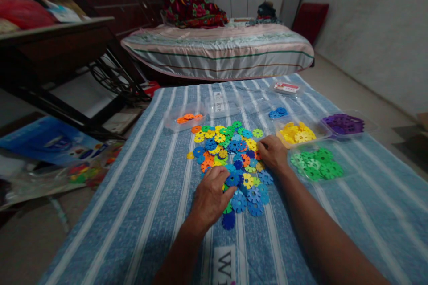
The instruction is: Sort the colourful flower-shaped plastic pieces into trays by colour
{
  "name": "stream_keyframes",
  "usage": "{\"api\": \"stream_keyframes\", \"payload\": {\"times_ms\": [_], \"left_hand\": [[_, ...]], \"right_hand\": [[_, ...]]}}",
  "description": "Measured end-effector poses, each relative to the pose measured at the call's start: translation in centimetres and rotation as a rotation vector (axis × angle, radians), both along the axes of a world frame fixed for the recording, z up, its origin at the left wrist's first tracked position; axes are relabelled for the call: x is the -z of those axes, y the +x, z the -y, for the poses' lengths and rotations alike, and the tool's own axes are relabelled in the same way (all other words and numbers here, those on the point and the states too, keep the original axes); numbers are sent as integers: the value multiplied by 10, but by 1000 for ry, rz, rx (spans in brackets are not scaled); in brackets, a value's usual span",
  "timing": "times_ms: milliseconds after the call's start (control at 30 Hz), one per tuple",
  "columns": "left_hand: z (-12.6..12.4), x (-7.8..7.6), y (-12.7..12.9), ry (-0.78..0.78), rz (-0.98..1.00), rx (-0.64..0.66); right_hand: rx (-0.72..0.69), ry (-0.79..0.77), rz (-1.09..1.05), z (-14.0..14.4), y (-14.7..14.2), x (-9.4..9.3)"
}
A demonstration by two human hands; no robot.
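Looking down through the head camera, we see our left hand (pixel 211 196) lying flat, fingers spread and loosely curled, on the near edge of the heap of coloured discs (pixel 234 160) on the striped blue cloth (pixel 150 196); whether it grips a disc we cannot tell. Our right hand (pixel 272 152) rests on the heap's right side, fingers bent down onto the discs, its hold hidden. Just right of it sit clear trays: yellow discs (pixel 297 133), green discs (pixel 317 164), purple discs (pixel 343 124), and farther back blue discs (pixel 278 112). An orange tray (pixel 187 118) lies left. A bed (pixel 217 49) stands beyond.
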State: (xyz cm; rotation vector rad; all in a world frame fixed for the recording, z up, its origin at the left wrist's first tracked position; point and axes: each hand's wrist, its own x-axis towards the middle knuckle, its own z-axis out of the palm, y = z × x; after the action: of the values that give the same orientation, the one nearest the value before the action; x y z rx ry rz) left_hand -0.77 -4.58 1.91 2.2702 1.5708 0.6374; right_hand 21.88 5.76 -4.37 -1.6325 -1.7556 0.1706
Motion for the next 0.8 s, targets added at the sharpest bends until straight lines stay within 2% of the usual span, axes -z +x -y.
{"api": "stream_keyframes", "payload": {"times_ms": [133, 567, 800], "left_hand": [[0, 1, 2, 34, -28, 8], [-1, 16, 8, 338, -67, 48], [-4, 20, 10, 390, -55, 8]], "right_hand": [[-4, 7, -11, 0, 0, 0], [-9, -3, -7, 0, 0, 0], [4, 4, -14, 0, 0, 0]]}}
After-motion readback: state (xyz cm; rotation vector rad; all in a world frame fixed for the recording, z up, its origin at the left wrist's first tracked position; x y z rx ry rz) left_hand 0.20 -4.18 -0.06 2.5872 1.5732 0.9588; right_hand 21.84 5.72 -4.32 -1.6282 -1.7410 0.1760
